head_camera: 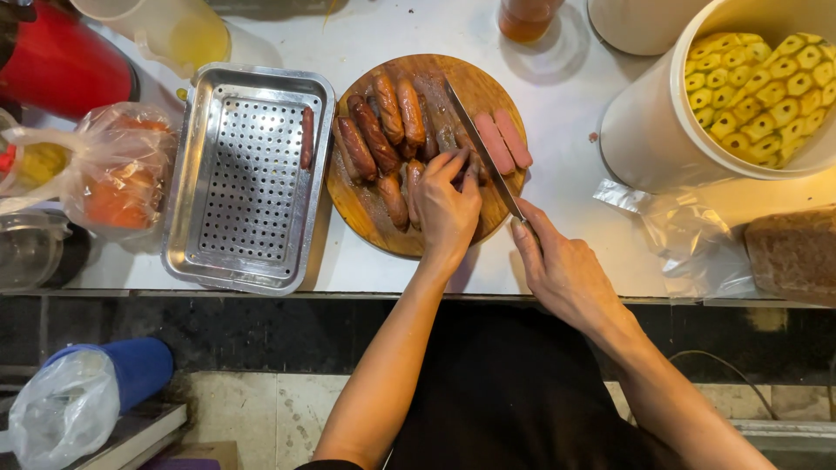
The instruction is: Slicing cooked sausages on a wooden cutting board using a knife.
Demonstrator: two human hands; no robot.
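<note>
At the far left of the white counter (557, 96) stand a red vessel (61, 61), a clear jug of yellow liquid (174, 30) and a clear bag of orange food (117, 170), crowded close to the counter's left end. Just to their right lies a perforated steel tray (244, 178), its near rim close to the counter's front edge; one browned sausage (306, 137) rests along its right wall, and the rest of the tray floor lies bare.

Touching that tray's right side sits a round wooden cutting board (366, 204). Grilled sausages (374, 130) lie bunched on its left half, and two pale pink sausages (503, 142) lie side by side at its right rim. The left hand (444, 209) reaches over the board's near edge, its fingers curled and pressed down onto a sausage at the board's middle, fingertips just beside the blade. The knife (479, 144) runs slantwise across the board, tip toward the far rim. The right hand (562, 270) is closed around the handle, forefinger stretched along the blade's back, and hangs over the strip of bare counter beyond the board's right edge.

Farther right, a large cream bucket (649, 139) holds yellow scored pieces (766, 87), with crumpled clear plastic (679, 239) and a brown block (794, 252) near the front edge, leaving little room on that side.
</note>
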